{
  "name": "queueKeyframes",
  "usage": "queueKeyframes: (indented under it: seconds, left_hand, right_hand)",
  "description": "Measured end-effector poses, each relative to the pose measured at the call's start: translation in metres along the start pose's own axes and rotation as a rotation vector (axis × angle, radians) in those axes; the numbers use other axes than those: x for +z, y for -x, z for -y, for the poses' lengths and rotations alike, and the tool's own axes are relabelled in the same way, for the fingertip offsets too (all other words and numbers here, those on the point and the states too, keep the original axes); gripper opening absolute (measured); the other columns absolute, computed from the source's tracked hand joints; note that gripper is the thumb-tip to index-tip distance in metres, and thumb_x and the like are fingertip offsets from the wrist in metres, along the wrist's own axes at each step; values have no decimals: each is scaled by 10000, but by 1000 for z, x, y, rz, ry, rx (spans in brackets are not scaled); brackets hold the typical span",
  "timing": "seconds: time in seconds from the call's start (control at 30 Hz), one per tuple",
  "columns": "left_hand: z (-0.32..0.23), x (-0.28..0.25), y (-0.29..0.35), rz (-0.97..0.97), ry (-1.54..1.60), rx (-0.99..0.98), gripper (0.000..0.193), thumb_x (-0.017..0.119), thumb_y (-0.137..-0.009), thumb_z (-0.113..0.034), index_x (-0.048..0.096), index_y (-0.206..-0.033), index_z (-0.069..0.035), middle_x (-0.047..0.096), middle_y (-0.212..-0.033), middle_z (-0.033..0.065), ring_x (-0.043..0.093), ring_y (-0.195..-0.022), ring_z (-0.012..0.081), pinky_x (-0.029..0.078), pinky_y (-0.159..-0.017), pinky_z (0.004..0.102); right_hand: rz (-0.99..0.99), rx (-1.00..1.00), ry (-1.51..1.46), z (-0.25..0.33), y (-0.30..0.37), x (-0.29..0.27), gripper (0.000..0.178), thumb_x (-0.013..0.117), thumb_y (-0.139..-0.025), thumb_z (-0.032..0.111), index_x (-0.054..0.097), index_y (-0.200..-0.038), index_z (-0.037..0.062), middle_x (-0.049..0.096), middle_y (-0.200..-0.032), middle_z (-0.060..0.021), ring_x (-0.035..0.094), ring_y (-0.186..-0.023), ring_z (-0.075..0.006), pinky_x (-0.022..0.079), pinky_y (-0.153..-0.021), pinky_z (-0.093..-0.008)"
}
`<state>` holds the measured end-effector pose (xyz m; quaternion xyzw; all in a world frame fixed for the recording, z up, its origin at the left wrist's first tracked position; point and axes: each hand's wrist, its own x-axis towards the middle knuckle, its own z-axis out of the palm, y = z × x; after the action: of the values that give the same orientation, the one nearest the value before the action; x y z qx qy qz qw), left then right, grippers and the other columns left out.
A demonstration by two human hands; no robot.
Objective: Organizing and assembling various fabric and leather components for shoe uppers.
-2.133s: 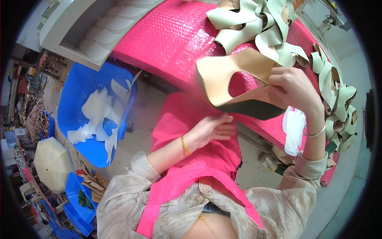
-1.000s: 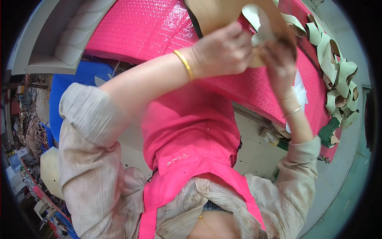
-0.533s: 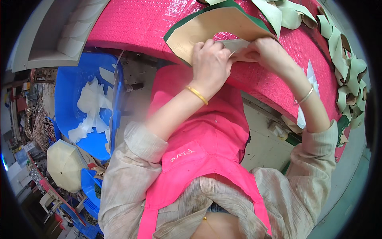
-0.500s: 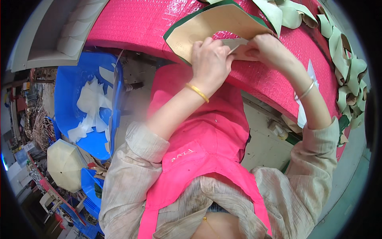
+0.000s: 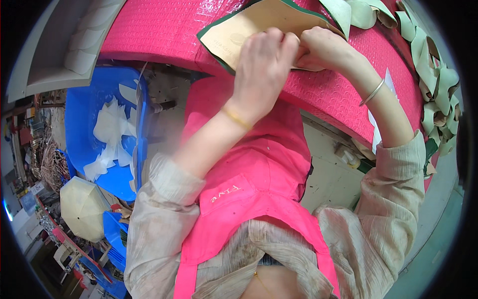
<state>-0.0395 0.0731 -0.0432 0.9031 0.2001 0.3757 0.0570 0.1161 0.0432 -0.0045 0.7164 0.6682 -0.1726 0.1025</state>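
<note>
A leather-like piece, tan on its upper face with a dark green edge and a faint stamped mark, lies at the near edge of the pink-covered table. My left hand is closed over its near side, slightly blurred, and what its fingers grip is hidden. Close beside it, my right hand has its fingers curled in at the piece's near right part, gripping it there. The two hands nearly touch at the fingertips.
Pale green cut pieces lie in a row along the table's far and right side. To the left stands a blue bin holding white scraps. A grey-white open box is at upper left. White paper sticks out near my right forearm.
My left hand has moved up and turned, its fingers now blurred. The right hand has shifted slightly up and left. The piece lies flatter, and the pale strip between the hands is out of sight.
</note>
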Motion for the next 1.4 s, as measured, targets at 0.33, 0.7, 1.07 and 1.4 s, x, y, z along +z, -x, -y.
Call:
queueKeyframes:
  seconds: [0.33, 0.7, 1.07, 1.4]
  left_hand:
    - [-10, 7, 29, 288, 141, 48, 339, 583, -720, -152, 536, -1019, 0, 478, -881, 74, 473, -848, 219, 407, -813, 338]
    - [-28, 36, 12, 270, 76, 113, 323, 588, -709, -173, 550, -1000, -38, 463, -860, 39, 465, -826, 198, 421, -774, 322]
    - [-43, 67, 12, 167, 204, 144, 239, 528, -711, -164, 573, -910, -40, 492, -877, 33, 450, -861, 178, 349, -838, 290]
    - [-59, 76, -4, 237, 136, 96, 274, 542, -719, -177, 564, -961, -51, 489, -911, 31, 448, -860, 179, 369, -766, 319]
  right_hand:
    - [38, -188, 128, -16, -7, 0, 194, 623, -652, 172, 622, -723, -9, 604, -688, -173, 597, -684, -302, 484, -645, -373]
    - [34, -221, 281, -34, 2, 3, 142, 608, -628, 104, 554, -715, 6, 591, -642, -151, 594, -630, -305, 478, -589, -371]
    - [50, -142, 374, -53, 16, 3, 159, 613, -659, 102, 539, -772, 19, 601, -667, -128, 609, -667, -273, 486, -582, -350]
    - [61, -178, 616, -79, 2, 16, 246, 547, -680, 25, 510, -923, 19, 596, -693, -125, 611, -692, -246, 464, -611, -319]
